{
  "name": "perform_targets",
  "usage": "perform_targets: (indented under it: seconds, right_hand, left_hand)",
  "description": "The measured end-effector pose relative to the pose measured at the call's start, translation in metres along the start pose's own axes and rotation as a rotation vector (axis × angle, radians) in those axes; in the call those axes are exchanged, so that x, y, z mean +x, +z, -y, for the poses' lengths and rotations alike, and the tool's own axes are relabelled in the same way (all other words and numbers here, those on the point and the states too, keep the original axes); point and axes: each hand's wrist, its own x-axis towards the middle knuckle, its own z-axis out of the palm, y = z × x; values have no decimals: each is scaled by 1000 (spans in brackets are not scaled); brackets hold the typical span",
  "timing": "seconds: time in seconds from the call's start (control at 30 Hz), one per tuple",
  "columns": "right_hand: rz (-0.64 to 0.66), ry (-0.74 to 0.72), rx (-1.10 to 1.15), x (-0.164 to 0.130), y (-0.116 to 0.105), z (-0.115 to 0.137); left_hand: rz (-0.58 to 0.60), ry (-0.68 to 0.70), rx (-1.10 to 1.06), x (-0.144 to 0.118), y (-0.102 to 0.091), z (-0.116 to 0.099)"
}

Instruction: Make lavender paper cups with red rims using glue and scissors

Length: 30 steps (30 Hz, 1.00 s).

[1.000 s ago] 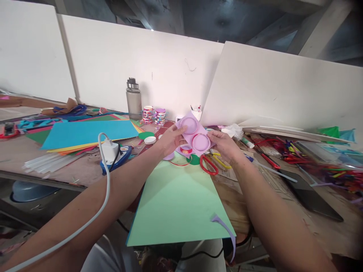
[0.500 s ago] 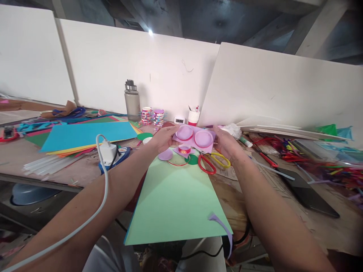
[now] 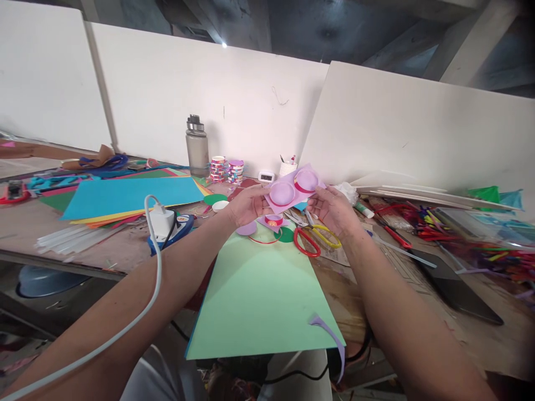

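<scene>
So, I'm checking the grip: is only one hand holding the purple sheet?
No, the left hand and the right hand hold the purple sheet from opposite sides.

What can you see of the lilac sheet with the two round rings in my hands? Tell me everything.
The thin lilac sheet with two round pink-red rings looks like paper or card. The shallow rings sit side by side, each around a lilac circle. It is held tilted, right end higher, above the brown table, partly hiding a stack of white paper cups. The bare left hand grips its left edge, the bare right hand its right edge.
</scene>
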Motion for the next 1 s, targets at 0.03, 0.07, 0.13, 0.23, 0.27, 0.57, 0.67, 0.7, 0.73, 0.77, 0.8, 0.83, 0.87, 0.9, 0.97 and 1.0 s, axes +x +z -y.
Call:
perform_targets:
  seconds: [0.03, 0.07, 0.13, 0.23, 0.27, 0.57, 0.67, 0.7, 0.73, 0.77, 0.8, 0.83, 0.87, 0.9, 0.97, 1.0]
  right_hand:
    - [-9, 12, 6, 1, -1, 0]
    - [-16, 23, 11, 1, -1, 0]
    - [-14, 38, 11, 1, 0, -1]
    - [0, 37, -16, 0, 2, -2]
    - [-1, 28, -30, 0, 2, -3]
    - [-54, 15, -119, 0, 6, -3]
    - [-37, 34, -155, 3, 5, -9]
    - [-50, 31, -171, 4, 4, -11]
    - [-80, 14, -196, 5, 3, -13]
    - [-121, -26, -233, 6, 1, -15]
    - [-167, -91, -284, 7, 0, -17]
    - [-203, -177, -352, 7, -2, -18]
    - [-215, -277, -433, 7, -2, -19]
    - [-200, -376, -518, 6, -3, -20]
    - [-111, -535, -665, 2, -2, -21]
    - [-56, -584, -721, -1, 0, -22]
  left_hand:
    - [36, -18, 16, -1, 0, 0]
    - [66, -33, 30, -1, -1, 0]
    - [101, -51, 60, -1, -1, 3]
    - [145, -99, 121, -2, 2, 7]
    - [162, -126, 140, -2, 4, 8]
    - [146, -209, 116, -5, 15, 11]
    - [117, -213, 82, -4, 17, 15]
    - [100, -213, 72, -4, 18, 16]
    - [86, -210, 60, -4, 19, 18]
    - [72, -203, 44, -3, 19, 20]
    - [56, -193, 29, -3, 20, 22]
    - [35, -182, 16, -3, 20, 24]
    - [14, -176, 6, -2, 20, 25]
    - [-10, -174, -2, -2, 20, 26]
    - [-50, -181, -16, -2, 21, 27]
    - [-59, -187, -24, -2, 21, 27]
